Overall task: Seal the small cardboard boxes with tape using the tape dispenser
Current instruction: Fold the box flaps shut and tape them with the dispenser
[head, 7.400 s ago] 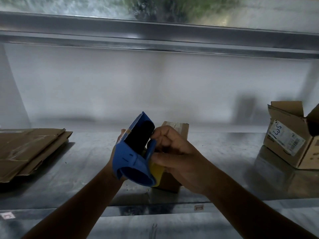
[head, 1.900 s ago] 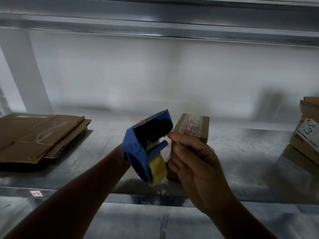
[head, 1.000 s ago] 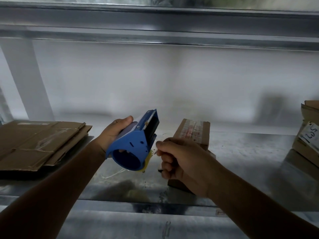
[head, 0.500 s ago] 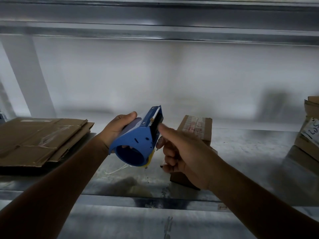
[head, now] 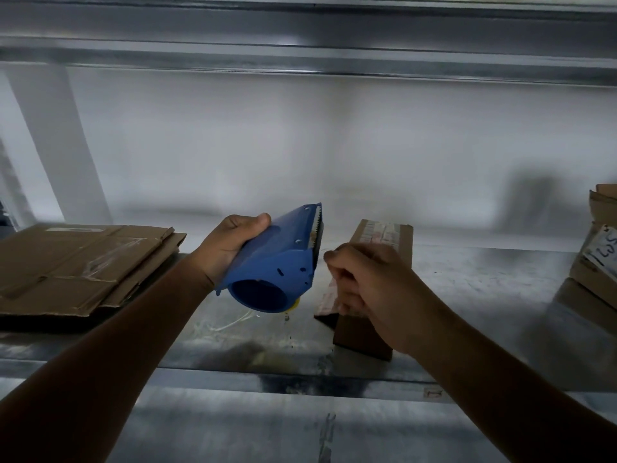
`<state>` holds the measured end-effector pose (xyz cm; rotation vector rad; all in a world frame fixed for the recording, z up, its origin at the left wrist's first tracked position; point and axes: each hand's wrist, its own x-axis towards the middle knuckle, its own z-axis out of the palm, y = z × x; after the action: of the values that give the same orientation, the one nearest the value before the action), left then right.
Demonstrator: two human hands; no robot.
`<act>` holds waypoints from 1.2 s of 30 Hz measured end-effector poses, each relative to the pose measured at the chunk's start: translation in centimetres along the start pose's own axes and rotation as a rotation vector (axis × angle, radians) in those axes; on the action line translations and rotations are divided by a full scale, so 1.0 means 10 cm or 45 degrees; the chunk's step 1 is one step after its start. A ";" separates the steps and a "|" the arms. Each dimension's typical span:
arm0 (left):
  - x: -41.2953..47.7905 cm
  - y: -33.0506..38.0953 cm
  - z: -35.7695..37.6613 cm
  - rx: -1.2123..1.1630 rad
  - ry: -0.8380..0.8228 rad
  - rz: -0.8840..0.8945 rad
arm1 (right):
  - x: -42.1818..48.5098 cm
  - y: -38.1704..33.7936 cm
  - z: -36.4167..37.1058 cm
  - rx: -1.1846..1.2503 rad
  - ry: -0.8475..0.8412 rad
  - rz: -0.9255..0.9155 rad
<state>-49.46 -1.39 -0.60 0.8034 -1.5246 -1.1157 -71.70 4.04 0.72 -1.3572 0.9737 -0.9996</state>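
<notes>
Compared with half a second ago, the right hand (head: 370, 289) no longer has a forefinger stretched out to the toothed mouth of the tape dispenser (head: 277, 262). The fingers are now curled in, thumb against forefinger, and the hand sits just right of the mouth, slightly apart from it. From my end I cannot tell whether a tape end is pinched between them. The dispenser has tipped a little, with its blade edge higher. The left hand (head: 227, 248) grips it as before, fingers wrapped round the handle end and thumb on top. It is held in the air above the metal shelf (head: 467, 295), with a sliver of the yellow tape roll (head: 294, 304) showing at its lower edge.

I count one dispenser and two hands. There is one small cardboard box (head: 365, 339) on the shelf, directly behind the right hand, with a pale printed label on top. One larger carton (head: 597, 272) with a handwritten label sits at the far right, cut off by the frame. One pile of flattened cardboard (head: 83, 262) lies at the left, at least two sheets deep.
</notes>
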 end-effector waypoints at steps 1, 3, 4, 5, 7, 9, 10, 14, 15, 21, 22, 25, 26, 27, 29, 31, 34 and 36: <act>0.00 0.02 0.01 -0.031 0.007 0.007 | 0.00 0.00 0.00 0.029 0.024 0.037; -0.01 0.04 0.02 -0.051 0.032 0.003 | -0.01 0.00 -0.01 0.059 0.045 0.038; -0.01 0.03 0.00 -0.035 0.036 0.009 | -0.02 0.00 -0.04 0.078 0.060 0.016; -0.02 0.03 -0.02 -0.025 0.027 0.006 | -0.03 0.00 -0.08 0.089 0.079 -0.018; -0.03 0.03 -0.08 -0.025 0.030 0.000 | -0.04 -0.01 -0.19 0.058 0.106 -0.132; -0.02 0.02 -0.15 -0.062 0.073 0.006 | -0.04 -0.01 -0.28 0.015 0.100 -0.215; 0.00 0.01 -0.18 -0.069 0.071 0.006 | -0.03 0.00 -0.32 0.010 0.092 -0.230; 0.05 0.03 -0.18 -0.031 0.043 -0.021 | -0.01 0.09 -0.44 0.016 0.091 -0.231; 0.06 0.03 -0.18 -0.021 0.034 -0.028 | -0.02 0.11 -0.47 0.038 0.091 -0.219; 0.15 0.03 -0.19 0.013 0.020 0.015 | -0.01 0.19 -0.62 0.094 0.153 -0.184; 0.18 0.05 -0.18 0.010 0.016 0.026 | -0.01 0.18 -0.65 0.087 0.142 -0.174; 0.25 0.11 -0.16 0.025 0.008 0.052 | -0.03 0.16 -0.72 0.018 0.066 -0.141; 0.28 0.12 -0.15 0.030 -0.002 0.059 | -0.05 0.15 -0.74 0.005 0.060 -0.150; 0.30 0.12 -0.14 0.033 -0.011 0.063 | -0.07 0.14 -0.75 -0.009 0.050 -0.175; 0.32 0.13 -0.10 0.037 -0.020 0.069 | -0.12 0.08 -0.76 0.047 0.030 -0.212; 0.36 0.11 -0.06 0.046 -0.036 0.075 | -0.16 0.04 -0.77 0.141 0.016 -0.227; 0.41 0.11 0.01 0.007 -0.039 0.069 | -0.15 0.04 -0.85 0.206 0.023 -0.124; 0.44 0.12 0.06 0.009 -0.036 0.072 | -0.13 0.06 -0.90 0.182 0.042 -0.043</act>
<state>-51.06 -4.83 2.00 0.7477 -1.5659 -1.0846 -80.71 2.53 0.13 -1.2458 0.8890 -1.0989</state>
